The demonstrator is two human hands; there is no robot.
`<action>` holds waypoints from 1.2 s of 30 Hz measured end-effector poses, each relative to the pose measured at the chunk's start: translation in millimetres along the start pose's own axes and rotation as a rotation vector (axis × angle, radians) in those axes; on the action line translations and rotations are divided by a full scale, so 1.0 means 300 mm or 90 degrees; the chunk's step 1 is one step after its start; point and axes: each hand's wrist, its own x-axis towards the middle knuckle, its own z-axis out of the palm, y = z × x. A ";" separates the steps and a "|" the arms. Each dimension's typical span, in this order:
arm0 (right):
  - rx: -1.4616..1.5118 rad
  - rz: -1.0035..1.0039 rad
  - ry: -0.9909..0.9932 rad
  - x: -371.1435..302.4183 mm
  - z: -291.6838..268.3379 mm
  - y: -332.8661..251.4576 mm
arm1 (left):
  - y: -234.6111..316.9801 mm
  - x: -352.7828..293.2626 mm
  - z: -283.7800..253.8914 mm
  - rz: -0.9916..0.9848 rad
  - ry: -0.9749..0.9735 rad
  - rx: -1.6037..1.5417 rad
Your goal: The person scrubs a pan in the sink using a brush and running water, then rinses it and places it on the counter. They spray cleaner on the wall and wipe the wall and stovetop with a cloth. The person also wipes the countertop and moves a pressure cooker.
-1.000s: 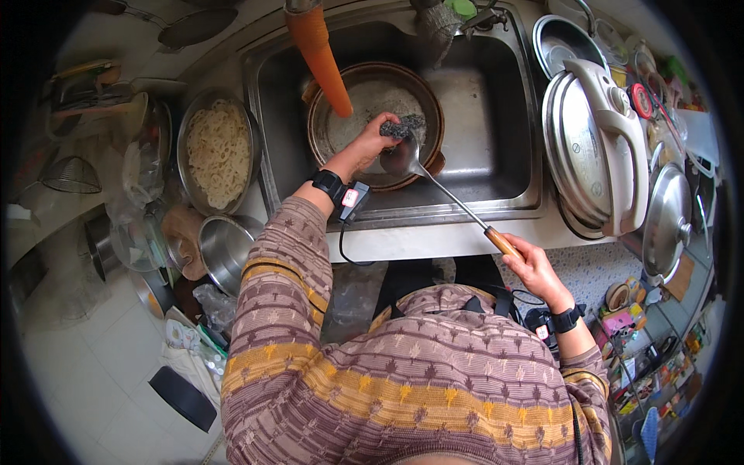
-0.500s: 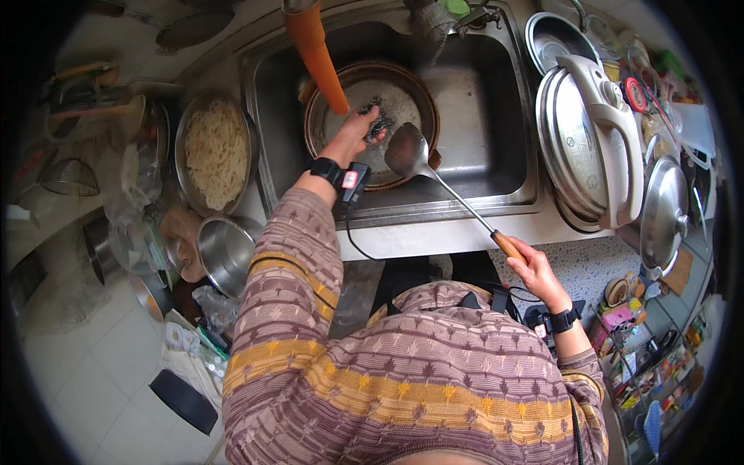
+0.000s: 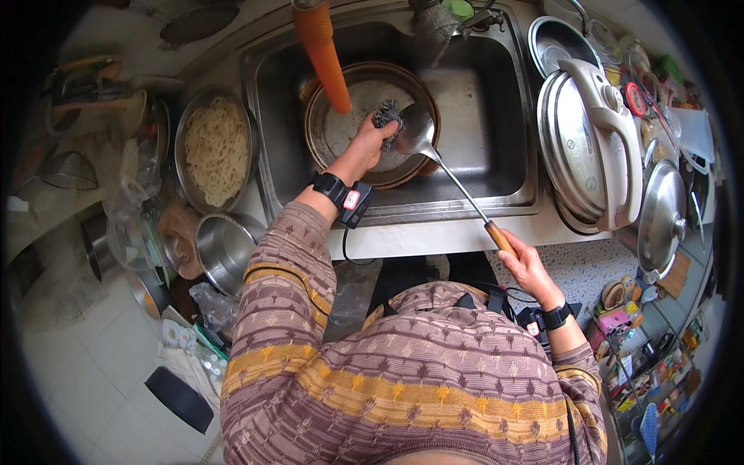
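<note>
My left hand (image 3: 370, 142) is closed around a dark, wiry steel wool scrubber (image 3: 387, 114). The scrubber is at the left edge of the metal head of a wok spatula (image 3: 416, 129); I cannot tell whether they touch. The spatula's wooden handle is in the grip of my right hand (image 3: 528, 266), in front of the counter edge. Beneath the scrubber and spatula head, a round brown-rimmed pan (image 3: 332, 136) lies in the steel sink (image 3: 474, 167). Part of its inside is hidden by my left hand.
An orange tube (image 3: 324, 62) hangs over the sink's left part. Left of the sink are a bowl of pale noodles (image 3: 215, 155) and a steel pot (image 3: 225, 249). A large lidded cooker (image 3: 577, 143) stands to the right. The faucet (image 3: 474, 22) is at the back.
My left hand has moved right with the scrubber, up to the spatula head. The spatula has shifted slightly right and up, and my right hand slightly left.
</note>
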 end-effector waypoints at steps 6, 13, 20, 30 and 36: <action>0.025 0.077 0.031 -0.008 0.025 0.006 | 0.024 0.042 0.042 -0.091 0.094 -0.109; 0.038 0.120 0.045 -0.023 0.001 0.023 | 0.068 0.090 0.017 -0.135 0.085 -0.025; -0.027 0.007 0.046 -0.031 0.002 0.019 | 0.070 0.039 0.065 -0.035 0.004 0.197; 0.008 0.037 0.105 -0.012 0.010 0.045 | 0.018 0.062 0.045 -0.169 0.085 -0.205; 0.064 0.083 0.050 0.043 0.026 0.031 | -0.049 0.050 0.112 -0.118 0.132 -0.326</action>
